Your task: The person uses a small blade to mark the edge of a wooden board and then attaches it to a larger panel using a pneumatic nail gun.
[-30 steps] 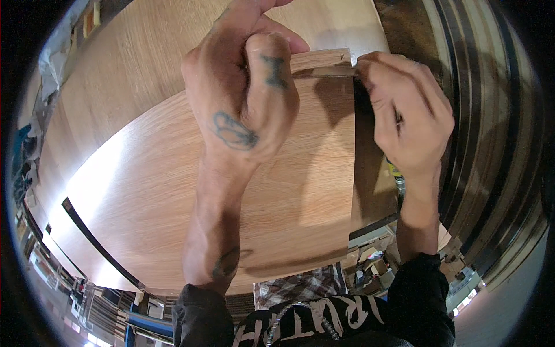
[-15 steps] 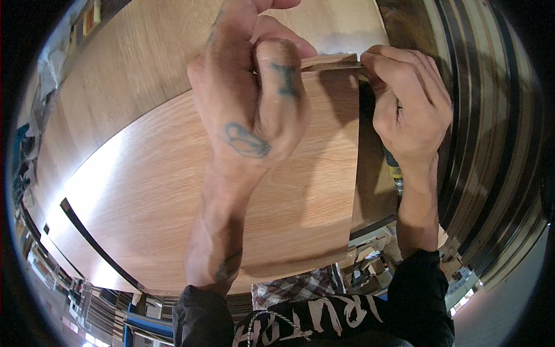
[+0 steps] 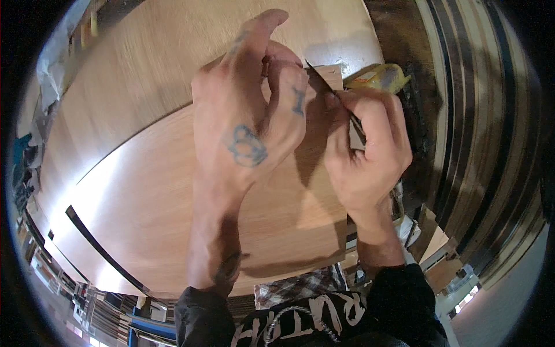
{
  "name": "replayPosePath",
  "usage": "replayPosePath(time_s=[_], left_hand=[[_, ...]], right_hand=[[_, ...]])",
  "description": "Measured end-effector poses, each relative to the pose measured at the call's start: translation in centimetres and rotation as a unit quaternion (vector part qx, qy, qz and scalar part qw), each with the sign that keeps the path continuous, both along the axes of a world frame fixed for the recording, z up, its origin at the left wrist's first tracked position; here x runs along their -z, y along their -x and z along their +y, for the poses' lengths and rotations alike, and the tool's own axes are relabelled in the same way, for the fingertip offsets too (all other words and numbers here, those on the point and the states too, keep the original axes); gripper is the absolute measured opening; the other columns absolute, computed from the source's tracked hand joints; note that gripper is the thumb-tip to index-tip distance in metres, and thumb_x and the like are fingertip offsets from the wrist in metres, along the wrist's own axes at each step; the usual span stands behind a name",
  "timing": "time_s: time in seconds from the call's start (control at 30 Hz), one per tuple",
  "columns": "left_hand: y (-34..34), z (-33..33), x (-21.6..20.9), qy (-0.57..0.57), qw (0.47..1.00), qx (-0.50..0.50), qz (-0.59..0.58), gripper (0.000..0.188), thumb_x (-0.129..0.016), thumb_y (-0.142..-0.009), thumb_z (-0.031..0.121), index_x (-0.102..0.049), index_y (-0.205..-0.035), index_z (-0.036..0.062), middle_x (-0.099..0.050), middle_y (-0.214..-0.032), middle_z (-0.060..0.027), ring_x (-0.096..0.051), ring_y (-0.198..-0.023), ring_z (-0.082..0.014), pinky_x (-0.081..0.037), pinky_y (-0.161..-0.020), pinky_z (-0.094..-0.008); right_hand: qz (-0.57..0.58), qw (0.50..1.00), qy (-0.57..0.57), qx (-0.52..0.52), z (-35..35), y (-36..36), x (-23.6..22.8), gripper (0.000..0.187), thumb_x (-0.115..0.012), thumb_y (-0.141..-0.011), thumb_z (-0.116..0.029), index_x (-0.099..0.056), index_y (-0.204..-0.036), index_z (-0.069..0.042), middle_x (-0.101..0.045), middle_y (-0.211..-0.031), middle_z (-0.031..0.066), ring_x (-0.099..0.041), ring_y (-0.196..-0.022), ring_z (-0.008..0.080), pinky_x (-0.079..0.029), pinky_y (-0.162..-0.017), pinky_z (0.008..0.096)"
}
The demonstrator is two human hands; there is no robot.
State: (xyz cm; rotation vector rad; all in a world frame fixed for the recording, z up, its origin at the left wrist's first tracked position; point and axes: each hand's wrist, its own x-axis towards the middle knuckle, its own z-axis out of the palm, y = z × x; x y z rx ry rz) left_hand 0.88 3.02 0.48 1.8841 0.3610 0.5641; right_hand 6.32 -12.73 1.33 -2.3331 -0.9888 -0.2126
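A wood-grained panel (image 3: 277, 225) lies under my hands, over a larger pale wooden sheet (image 3: 156, 63). My left hand (image 3: 248, 110) is above the panel's far edge, its index finger stretched forward. Its thumb and another finger are bent together; whatever is between them is hidden. Close on its right, my right hand (image 3: 370, 150) pinches a thin dark strip (image 3: 321, 80) with a pointed end. This strip slants up and left from my fingers toward the left thumb, over the panel's far right corner.
Just beyond my right hand lies a yellow, partly see-through object (image 3: 381, 77). Long dark and pale striped boards (image 3: 462, 115) curve along the right side. A dark strip (image 3: 104, 251) crosses the panel's left end. Small boxes and scraps (image 3: 439, 254) show below at right.
My right hand has moved left and nearer to me, and the strip now slants instead of running along the far edge. My left hand has dropped slightly. The yellow object has come into sight.
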Motion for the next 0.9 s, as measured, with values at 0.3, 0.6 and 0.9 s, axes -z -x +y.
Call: replayPosePath(time_s=[0.3, 0.6, 0.9], left_hand=[[-0.7, -0.3, -2.7, 0.055, 0.972, 0.033, 0.227, 0.021, -0.063, -0.096, 0.013, -0.071, -0.096, -0.0061, -0.060, -0.076, -0.0005, -0.051, -0.069, -0.0071, -0.042, -0.061, -0.0227], [-2.2, -0.6, -2.9, 0.055, 0.961, -0.001, 0.272, 0.020, -0.072, -0.089, 0.017, -0.073, -0.087, -0.0023, -0.064, -0.071, -0.0094, -0.056, -0.060, -0.0149, -0.045, -0.058, -0.0304], [-1.9, -0.5, -2.2, 0.138, 0.958, -0.022, 0.251, 0.013, -0.075, -0.087, 0.011, -0.073, -0.083, -0.0019, -0.065, -0.073, -0.0057, -0.056, -0.063, -0.0105, -0.045, -0.057, -0.0272]], right_hand=[[0.068, 0.990, -0.090, 0.090, 1.7, 1.6, 0.2, 0.017, -0.075, -0.076, 0.000, -0.062, -0.086, -0.004, -0.054, -0.077, 0.0108, -0.055, -0.068, 0.0276, -0.045, -0.061, 0.0377], [0.032, 0.986, -0.122, 0.105, 2.1, 1.4, 0.7, 0.022, -0.077, -0.072, 0.006, -0.062, -0.085, -0.002, -0.057, -0.075, 0.0115, -0.058, -0.059, 0.0244, -0.045, -0.051, 0.0311], [0.061, 0.987, -0.112, 0.097, 2.1, 1.4, 0.3, 0.023, -0.073, -0.070, 0.008, -0.062, -0.086, -0.002, -0.054, -0.073, 0.0116, -0.055, -0.057, 0.0253, -0.042, -0.050, 0.0315]])
